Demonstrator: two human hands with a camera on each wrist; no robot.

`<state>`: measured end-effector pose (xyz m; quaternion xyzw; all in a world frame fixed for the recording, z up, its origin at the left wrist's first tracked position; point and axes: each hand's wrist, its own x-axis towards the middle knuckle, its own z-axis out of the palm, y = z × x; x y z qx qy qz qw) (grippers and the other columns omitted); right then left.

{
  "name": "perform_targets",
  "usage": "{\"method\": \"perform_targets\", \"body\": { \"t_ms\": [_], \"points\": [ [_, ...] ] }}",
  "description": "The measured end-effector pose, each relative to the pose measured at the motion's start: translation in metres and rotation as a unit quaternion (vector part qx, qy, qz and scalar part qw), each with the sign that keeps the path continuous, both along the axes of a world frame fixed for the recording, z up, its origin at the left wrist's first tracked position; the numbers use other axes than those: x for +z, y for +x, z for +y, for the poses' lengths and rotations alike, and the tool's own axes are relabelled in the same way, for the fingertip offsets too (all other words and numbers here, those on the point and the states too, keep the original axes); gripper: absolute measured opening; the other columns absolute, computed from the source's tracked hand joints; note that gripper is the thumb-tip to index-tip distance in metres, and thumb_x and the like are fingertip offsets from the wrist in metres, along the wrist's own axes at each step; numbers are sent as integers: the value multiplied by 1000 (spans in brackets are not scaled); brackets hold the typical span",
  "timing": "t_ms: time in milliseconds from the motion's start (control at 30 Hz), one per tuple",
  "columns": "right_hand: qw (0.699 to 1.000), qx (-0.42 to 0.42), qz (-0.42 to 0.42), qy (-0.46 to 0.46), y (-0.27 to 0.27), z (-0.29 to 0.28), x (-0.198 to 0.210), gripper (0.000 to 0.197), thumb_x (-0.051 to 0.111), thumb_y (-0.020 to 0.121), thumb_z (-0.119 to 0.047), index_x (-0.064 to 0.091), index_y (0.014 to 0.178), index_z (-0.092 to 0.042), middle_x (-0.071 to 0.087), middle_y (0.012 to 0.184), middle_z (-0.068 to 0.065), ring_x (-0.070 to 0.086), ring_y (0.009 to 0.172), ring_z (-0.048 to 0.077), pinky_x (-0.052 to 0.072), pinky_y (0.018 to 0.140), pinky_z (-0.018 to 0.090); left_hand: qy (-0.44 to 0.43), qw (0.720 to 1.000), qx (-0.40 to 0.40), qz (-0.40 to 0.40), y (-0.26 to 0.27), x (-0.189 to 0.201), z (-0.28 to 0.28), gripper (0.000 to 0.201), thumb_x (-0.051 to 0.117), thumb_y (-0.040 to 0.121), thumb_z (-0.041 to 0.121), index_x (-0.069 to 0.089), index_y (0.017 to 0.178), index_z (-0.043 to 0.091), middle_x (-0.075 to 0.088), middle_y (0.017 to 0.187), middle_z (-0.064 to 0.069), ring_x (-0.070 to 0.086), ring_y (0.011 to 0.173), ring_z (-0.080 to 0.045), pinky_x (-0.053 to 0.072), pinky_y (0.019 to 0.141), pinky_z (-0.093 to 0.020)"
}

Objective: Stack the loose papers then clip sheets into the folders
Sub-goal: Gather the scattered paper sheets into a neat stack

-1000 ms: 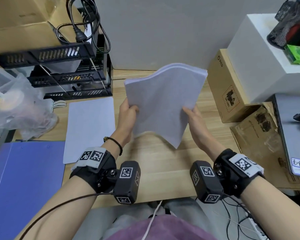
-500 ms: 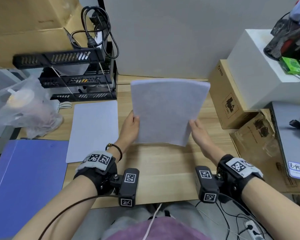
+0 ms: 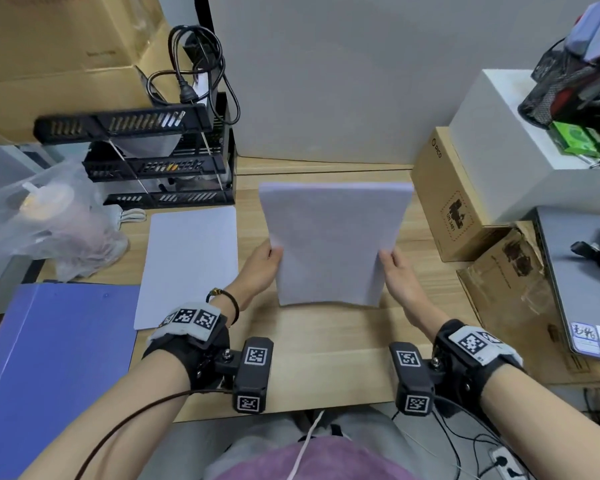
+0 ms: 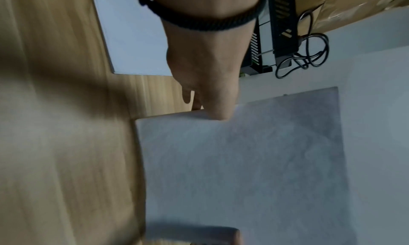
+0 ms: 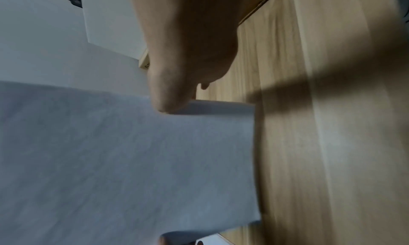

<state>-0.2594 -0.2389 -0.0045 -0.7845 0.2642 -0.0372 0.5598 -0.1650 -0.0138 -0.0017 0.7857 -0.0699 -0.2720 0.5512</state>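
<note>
We hold the thick stack of white paper sheets [image 3: 333, 240] upright between our two hands, above the light wooden desk top [image 3: 326, 358], and its lower edge seems to be just over the wood; if it touches, we cannot tell. Our left hand [image 3: 258, 270] pinches the left long edge of the stack, low on that side, thumb in front and fingers behind. Our right hand [image 3: 397, 271] pinches the right long edge at about the same height. So most of the stack rises above both grips. A separate flat white sheet [image 3: 189, 263] lies on the desk to the left, and beside it the blue plastic folder [image 3: 49, 368] lies closed.
</note>
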Motion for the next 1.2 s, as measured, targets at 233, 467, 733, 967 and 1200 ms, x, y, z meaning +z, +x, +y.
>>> {"method": "perform_targets", "body": {
  "t_ms": [233,467,733,967,1200],
  "points": [
    [974,104,-19,-202,18,-30,30,34,41,99,-11,37,66,-16,41,63,-2,36,60,14,27,54,24,60,996,56,-42,38,18,14,72,69,86,27,28,145,19,37,138,5,37,129,-12,37,104,-32],
    [943,284,20,-172,18,-16,33,37,45,100,-16,37,64,-17,36,61,-9,30,54,3,26,56,25,83,978,-178,-63,36,52,5,18,66,90,23,62,108,19,67,101,7,66,87,-5,50,70,-15],
    [967,207,146,-2,-22,-48,10,17,68,88,-19,68,106,-19,73,92,-6,69,86,8,55,82,21,-15,999,0,37,28,3,53,25,67,90,23,64,113,15,72,105,2,70,97,-17,56,72,-20],
    [989,68,51,118,-13,-48,3,30,59,93,-12,58,123,-18,68,117,1,63,103,17,51,85,31,-89,993,61,39,29,-2,35,34,64,92,19,59,125,14,69,118,-2,67,106,-18,56,83,-27],
    [986,-13,-80,144,1,-58,27,34,59,90,-3,61,110,-30,66,113,-2,61,104,16,50,87,32,-122,989,86,-21,39,13,3,26,68,87,8,63,107,24,69,110,1,65,101,-15,53,84,-27]
  ]
}}
